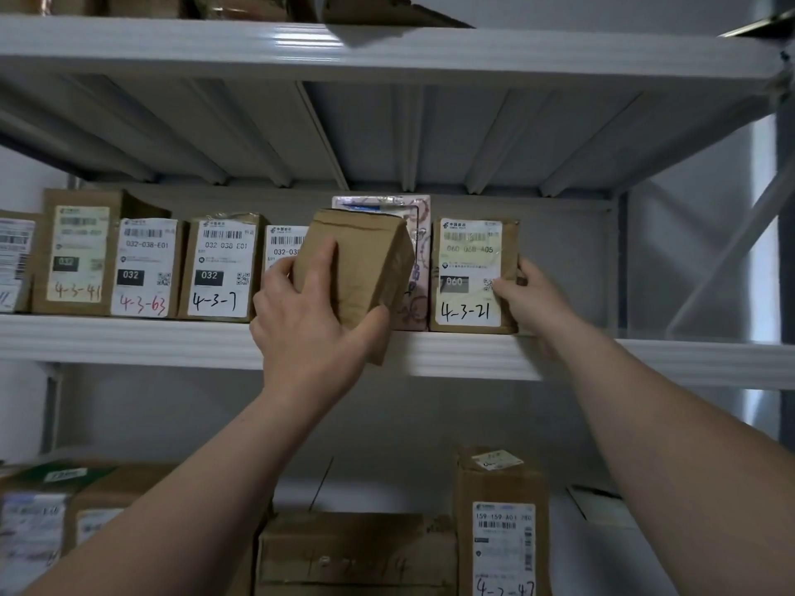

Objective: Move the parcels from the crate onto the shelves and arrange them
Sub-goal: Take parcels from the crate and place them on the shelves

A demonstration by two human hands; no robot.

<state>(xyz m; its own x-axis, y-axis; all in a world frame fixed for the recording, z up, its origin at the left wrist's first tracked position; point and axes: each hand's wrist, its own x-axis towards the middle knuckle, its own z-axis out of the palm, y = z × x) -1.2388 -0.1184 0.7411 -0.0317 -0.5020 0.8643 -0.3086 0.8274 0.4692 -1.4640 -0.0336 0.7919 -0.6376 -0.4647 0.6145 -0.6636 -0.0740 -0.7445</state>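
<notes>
Grey metal shelving fills the view, seen from below with both bare forearms reaching up toward it. Nearest, on the lowest level, a tall carton (501, 522) with a white label stands upright just beside a wide flat carton (357, 552) with faint handwriting on its front. Above these, the left hand (309, 333) grasps a plain brown parcel (365, 268), thumb under its lower right edge and fingers (320, 268) curled over its left face; the parcel is tilted, its bottom corner hanging in front of the middle shelf (129, 337) edge. Whether it touches the shelf cannot be told. To its right, the right hand (533, 298) grips a labelled parcel (471, 273) marked 4-3-21, thumb on the label and fingers wrapped round the right side; this one stands upright on the middle shelf. Between the two, a pink patterned parcel (419, 251) stands farther back, partly hidden by the brown one. Leftward along the same shelf stand upright parcels marked 4-3-7 (221, 268), 4-3-63 (144, 268) and 4-3-41 (77, 251), labels facing out. Highest and farthest, the ribbed underside of the top shelf (387, 49) spans the frame.
</notes>
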